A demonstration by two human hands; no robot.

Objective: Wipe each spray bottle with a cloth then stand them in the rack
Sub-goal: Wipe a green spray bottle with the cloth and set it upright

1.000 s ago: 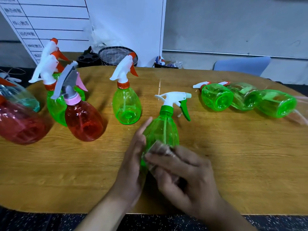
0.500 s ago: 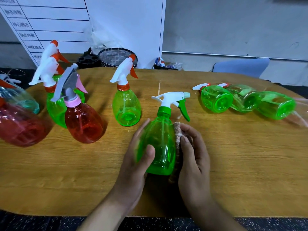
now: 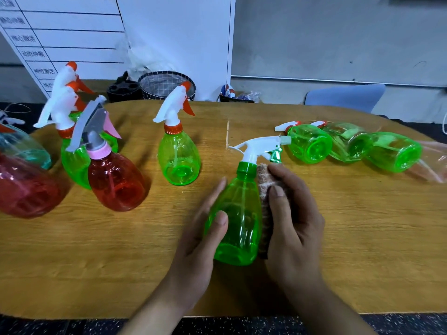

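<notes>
The green spray bottle [image 3: 238, 218] stands near the table's [image 3: 350, 250] front edge, caught between both hands, its long axis running up from the base at six o'clock to the white trigger head at twelve, leaning slightly right. The left hand [image 3: 200, 240] wraps its left flank with the thumb across the front, while the right hand [image 3: 292, 218] presses the cloth [image 3: 263, 187] flat against the right side, fingers curled round it. The right hand looks set to rub along that axis; no rack can be clearly made out.
</notes>
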